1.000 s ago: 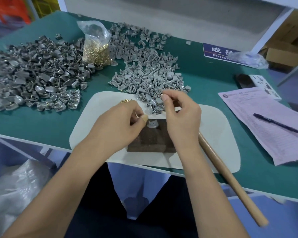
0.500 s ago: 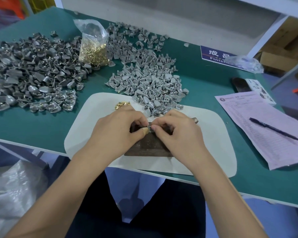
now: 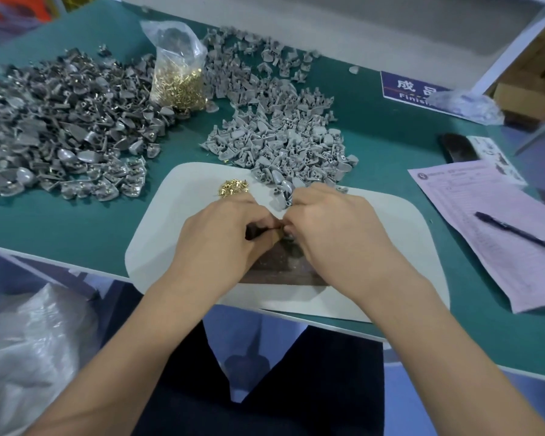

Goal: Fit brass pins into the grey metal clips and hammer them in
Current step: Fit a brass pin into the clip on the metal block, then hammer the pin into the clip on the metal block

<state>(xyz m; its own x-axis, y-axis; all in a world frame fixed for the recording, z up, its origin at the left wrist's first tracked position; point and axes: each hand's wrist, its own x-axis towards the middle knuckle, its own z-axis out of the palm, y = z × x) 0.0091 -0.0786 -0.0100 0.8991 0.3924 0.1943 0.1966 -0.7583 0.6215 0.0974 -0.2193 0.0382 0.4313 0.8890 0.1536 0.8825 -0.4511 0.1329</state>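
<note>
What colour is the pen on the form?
Dark blue pen, clearest in the head view.

Matt grey metal clips (image 3: 283, 143), shiny brass pins (image 3: 233, 187), clear glossy plastic bag (image 3: 177, 64).

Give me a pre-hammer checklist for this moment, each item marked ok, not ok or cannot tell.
1. Clip resting on the dark block: cannot tell, both hands cover it.
2. Pin seated in the clip: cannot tell, hidden between the fingertips of the left hand and right hand.
3. Hands off the strike spot: not ok, both are pinched together over the block.
4. Hammer in hand: not ok, no hammer is in view.
5. Loose brass pins within reach: ok, a small heap lies on the white mat beside the left hand.
6. Unpinned grey clips nearby: ok, the pile reaches the mat's far edge.
</note>
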